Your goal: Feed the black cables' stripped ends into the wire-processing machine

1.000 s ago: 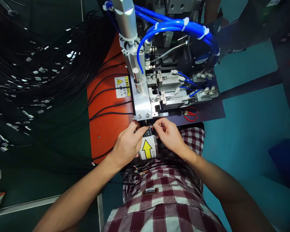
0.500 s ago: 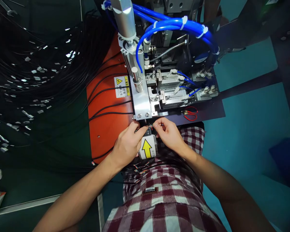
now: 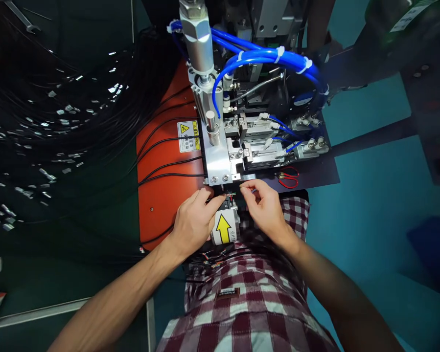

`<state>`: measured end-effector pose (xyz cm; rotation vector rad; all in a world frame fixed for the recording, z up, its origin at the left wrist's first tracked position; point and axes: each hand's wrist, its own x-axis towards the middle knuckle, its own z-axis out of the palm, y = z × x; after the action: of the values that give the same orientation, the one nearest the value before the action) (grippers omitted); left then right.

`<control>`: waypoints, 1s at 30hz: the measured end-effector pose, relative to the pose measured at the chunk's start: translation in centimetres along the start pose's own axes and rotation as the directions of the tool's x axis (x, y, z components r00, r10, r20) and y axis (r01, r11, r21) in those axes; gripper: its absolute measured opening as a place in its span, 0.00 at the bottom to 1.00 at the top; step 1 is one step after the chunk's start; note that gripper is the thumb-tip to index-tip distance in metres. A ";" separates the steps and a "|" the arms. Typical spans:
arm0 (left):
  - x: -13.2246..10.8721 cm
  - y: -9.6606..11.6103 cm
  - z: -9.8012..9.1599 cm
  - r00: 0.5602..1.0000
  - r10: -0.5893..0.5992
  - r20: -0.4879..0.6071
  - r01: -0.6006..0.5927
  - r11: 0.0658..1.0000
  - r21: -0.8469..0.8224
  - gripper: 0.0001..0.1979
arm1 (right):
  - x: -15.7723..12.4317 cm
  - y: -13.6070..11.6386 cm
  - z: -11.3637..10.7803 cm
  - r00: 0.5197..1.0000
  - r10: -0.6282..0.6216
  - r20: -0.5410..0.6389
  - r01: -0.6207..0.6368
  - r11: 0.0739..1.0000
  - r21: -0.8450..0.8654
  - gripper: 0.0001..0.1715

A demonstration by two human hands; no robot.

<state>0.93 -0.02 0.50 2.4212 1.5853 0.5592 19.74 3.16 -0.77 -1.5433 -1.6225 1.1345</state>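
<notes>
My left hand is closed on a black cable end at the front of a small pneumatic machine. It rests beside a block with a yellow arrow label. My right hand sits just right of the fixture, fingers pinched together on thin coloured wires. Both hands meet under the metal bracket. Loose stripped wire ends lie over my checked shirt.
An orange plate carries several black cables running left into a big bundle with metal tips. Blue air hoses arch over the machine. Red-handled snips lie right of the fixture. Teal floor lies to the right.
The view has shifted slightly, so the machine sits lower and more to the right. My right hand has drawn a little to the right of the fixture. My left hand holds its place.
</notes>
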 end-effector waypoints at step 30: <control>0.0 0.0 -0.1 1.000 -0.005 0.018 0.006 0.999 -0.054 0.15 | -0.1 -0.1 1.6 0.999 -0.029 0.046 0.033 0.996 -0.084 0.07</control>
<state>0.92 0.01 0.60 2.3753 1.5495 0.5695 18.31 2.82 -1.35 -1.5505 -1.7389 1.1032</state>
